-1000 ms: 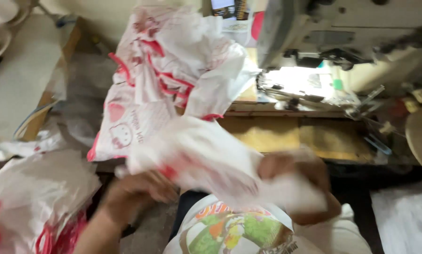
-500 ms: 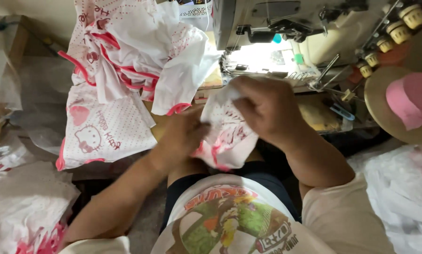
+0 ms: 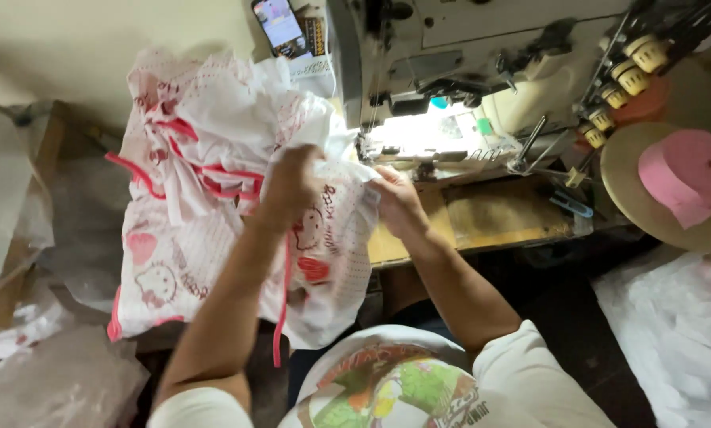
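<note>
Holding: white garment piece w/ pink cartoon print [image 3: 327, 254], gripped at top edge by both hands, hanging down toward lap, in front of machine bed.
Trim: pink binding strip [image 3: 281, 305] along piece's left edge, dangling below hem.
Long axis: roughly vertical, top edge near machine, bottom over knees.
L hand [image 3: 292, 186]: fingers curled tight, bunching cloth at upper-left corner; knuckles up, fingertips hidden in fabric.
R hand [image 3: 395, 198]: thumb + fingers pinched on upper-right edge; exact pad contact hard to tell.
Key relation: cloth hangs below + between both hands; R hand nearer needle area, just left of lit bed; L hand farther left, beside pile.
Pile: stack of same printed pieces [image 3: 197, 158], heaped left of machine, touching L hand's side.
Machine: industrial sewing machine [image 3: 466, 71], grey head, lit bed [image 3: 426, 135] just beyond R hand.
Table: wooden top [image 3: 498, 222], right of hands.
Phone: smartphone [image 3: 279, 25] propped up behind pile, screen on.
Far right: round tray w/ pink cloth [image 3: 688, 178]; thread spools [image 3: 629, 75] above it.
</note>
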